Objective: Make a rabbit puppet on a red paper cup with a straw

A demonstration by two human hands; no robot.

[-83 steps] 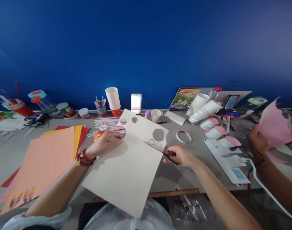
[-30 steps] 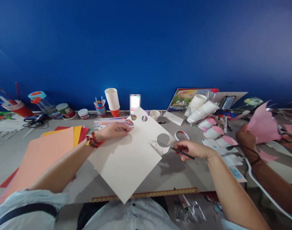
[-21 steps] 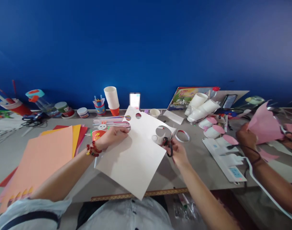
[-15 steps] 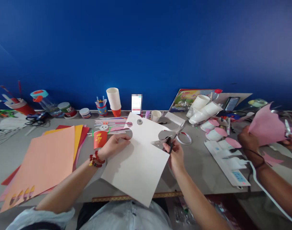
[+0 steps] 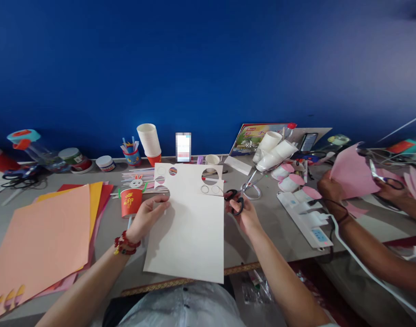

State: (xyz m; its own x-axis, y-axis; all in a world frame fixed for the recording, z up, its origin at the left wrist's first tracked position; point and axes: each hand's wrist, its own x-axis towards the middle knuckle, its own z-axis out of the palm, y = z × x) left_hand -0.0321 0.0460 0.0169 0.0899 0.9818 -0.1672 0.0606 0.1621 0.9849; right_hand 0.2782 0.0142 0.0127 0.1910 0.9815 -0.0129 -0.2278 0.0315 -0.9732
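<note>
A cream card sheet [image 5: 189, 227] with round holes cut near its far edge lies on the grey table [image 5: 265, 227] in front of me. My left hand [image 5: 149, 215], a red bead bracelet on its wrist, pinches the sheet's left edge. My right hand [image 5: 244, 213] is closed on the black handles of a pair of scissors [image 5: 243, 193], whose blades point away to the right, just off the sheet's right edge.
A stack of orange, yellow and red card [image 5: 44, 236] lies at left. A red paper cup [image 5: 130, 202] and straws sit behind my left hand. White cups [image 5: 272, 152], a power strip [image 5: 305, 215] and a tape ring are at right. Another person's hands cut pink paper [image 5: 351, 175] far right.
My right hand swapped a thin dark pen-like tool for the scissors. The sheet has turned from a diagonal to square in front of me, and the view shifted right.
</note>
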